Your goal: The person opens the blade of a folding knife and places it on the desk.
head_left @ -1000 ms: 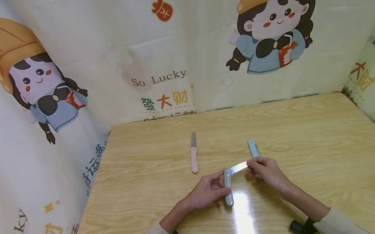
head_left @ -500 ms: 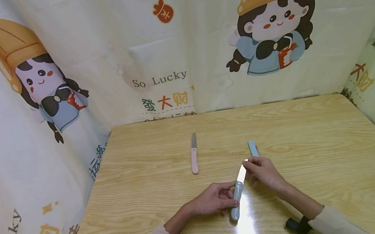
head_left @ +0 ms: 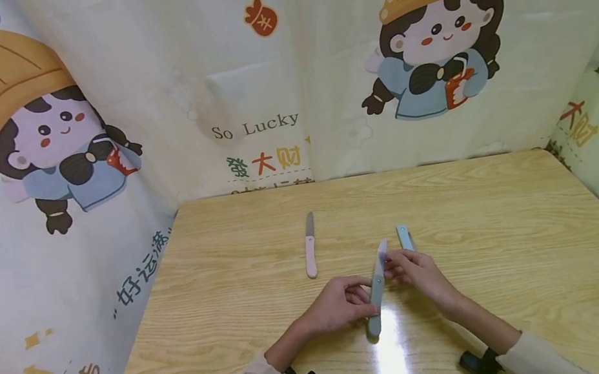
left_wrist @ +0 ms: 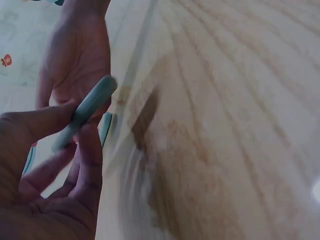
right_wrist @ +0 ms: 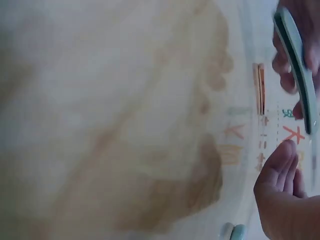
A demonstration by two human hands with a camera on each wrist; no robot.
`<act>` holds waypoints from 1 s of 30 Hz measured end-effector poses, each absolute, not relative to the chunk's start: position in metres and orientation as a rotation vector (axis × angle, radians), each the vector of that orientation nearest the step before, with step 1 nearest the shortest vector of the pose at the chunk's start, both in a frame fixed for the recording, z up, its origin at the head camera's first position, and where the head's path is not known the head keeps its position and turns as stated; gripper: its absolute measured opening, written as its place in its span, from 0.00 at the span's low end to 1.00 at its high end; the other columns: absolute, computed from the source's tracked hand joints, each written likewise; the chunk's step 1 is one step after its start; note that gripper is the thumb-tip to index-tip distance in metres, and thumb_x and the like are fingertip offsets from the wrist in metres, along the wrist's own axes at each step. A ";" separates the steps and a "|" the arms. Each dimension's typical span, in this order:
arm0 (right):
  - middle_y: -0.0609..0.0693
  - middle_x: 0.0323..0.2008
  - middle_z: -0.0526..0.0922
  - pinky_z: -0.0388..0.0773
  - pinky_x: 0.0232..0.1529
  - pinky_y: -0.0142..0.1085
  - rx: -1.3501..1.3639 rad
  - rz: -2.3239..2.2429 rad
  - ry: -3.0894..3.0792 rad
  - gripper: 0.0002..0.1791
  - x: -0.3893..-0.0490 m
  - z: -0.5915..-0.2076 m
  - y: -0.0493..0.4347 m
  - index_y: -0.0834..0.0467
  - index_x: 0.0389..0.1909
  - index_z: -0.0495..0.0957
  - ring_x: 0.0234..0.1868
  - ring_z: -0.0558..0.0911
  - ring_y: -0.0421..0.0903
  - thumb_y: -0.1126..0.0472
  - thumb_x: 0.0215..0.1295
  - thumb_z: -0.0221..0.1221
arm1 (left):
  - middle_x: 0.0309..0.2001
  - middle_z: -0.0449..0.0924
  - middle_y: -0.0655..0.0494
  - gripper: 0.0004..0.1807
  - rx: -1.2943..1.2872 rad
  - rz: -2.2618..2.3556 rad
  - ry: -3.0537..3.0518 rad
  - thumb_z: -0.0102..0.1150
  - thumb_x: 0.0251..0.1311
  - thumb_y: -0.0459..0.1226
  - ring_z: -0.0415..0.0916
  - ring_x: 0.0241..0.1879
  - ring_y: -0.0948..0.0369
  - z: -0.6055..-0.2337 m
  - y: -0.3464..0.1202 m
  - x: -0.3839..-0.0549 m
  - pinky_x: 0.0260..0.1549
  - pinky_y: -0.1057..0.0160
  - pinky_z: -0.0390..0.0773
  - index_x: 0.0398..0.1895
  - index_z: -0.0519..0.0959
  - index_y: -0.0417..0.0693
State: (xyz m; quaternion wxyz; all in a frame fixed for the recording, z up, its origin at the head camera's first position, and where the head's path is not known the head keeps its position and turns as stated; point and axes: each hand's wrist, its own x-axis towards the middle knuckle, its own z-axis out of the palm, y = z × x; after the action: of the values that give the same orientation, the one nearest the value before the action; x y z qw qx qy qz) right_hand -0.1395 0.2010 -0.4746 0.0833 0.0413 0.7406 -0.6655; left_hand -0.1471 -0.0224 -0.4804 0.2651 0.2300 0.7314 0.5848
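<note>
A grey-green folding knife (head_left: 376, 305) with its blade swung out is held by the handle between the thumb and fingers of my left hand (head_left: 337, 304). Its blade points away from me, above the table. Beside the blade is my right hand (head_left: 420, 274), fingers loosely bent; whether they touch the blade I cannot tell. In the right wrist view, the right hand (right_wrist: 287, 197) has nothing in its grasp, just below the knife (right_wrist: 297, 70). The left wrist view shows the knife handle (left_wrist: 90, 107) in the left fingers, the right palm (left_wrist: 80, 60) behind it.
A pink-handled knife (head_left: 310, 256), blade out, lies on the wooden table (head_left: 226, 244) to the left. Partly behind the right hand lies a light-blue knife (head_left: 404, 237). A printed curtain (head_left: 339, 63) hangs along the table's back and sides.
The blade has swung from sideways to in line with the handle. My right fingers have let go of the blade tip. The left hand dropped slightly, then rose again with the knife.
</note>
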 end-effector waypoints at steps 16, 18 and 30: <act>0.53 0.58 0.77 0.72 0.61 0.54 -0.538 -1.104 2.800 0.20 -0.103 -0.479 0.197 0.60 0.61 0.75 0.63 0.74 0.55 0.54 0.76 0.59 | 0.29 0.82 0.60 0.23 0.453 1.523 2.444 0.72 0.60 0.34 0.77 0.26 0.67 -0.482 -0.018 -0.180 0.23 0.69 0.74 0.57 0.81 0.31; 0.52 0.58 0.77 0.71 0.62 0.54 -0.553 -1.104 2.781 0.19 -0.101 -0.478 0.196 0.59 0.61 0.75 0.63 0.74 0.55 0.54 0.76 0.59 | 0.29 0.83 0.60 0.23 0.426 1.495 2.501 0.72 0.61 0.34 0.76 0.25 0.68 -0.485 -0.016 -0.186 0.23 0.70 0.73 0.57 0.81 0.32; 0.47 0.54 0.78 0.75 0.57 0.52 -0.617 -1.104 2.755 0.17 -0.092 -0.477 0.193 0.58 0.56 0.78 0.59 0.74 0.50 0.52 0.76 0.59 | 0.28 0.86 0.57 0.09 0.331 1.320 2.701 0.70 0.61 0.35 0.77 0.25 0.67 -0.484 -0.009 -0.210 0.25 0.69 0.75 0.41 0.89 0.37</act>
State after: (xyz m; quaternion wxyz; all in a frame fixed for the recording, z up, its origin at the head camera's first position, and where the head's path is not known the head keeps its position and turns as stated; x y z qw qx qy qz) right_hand -0.0924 0.1934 -0.4770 0.0549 -0.2033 0.9074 -0.3637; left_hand -0.2099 -0.0092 -0.4840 0.0588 0.1092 0.8915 0.4357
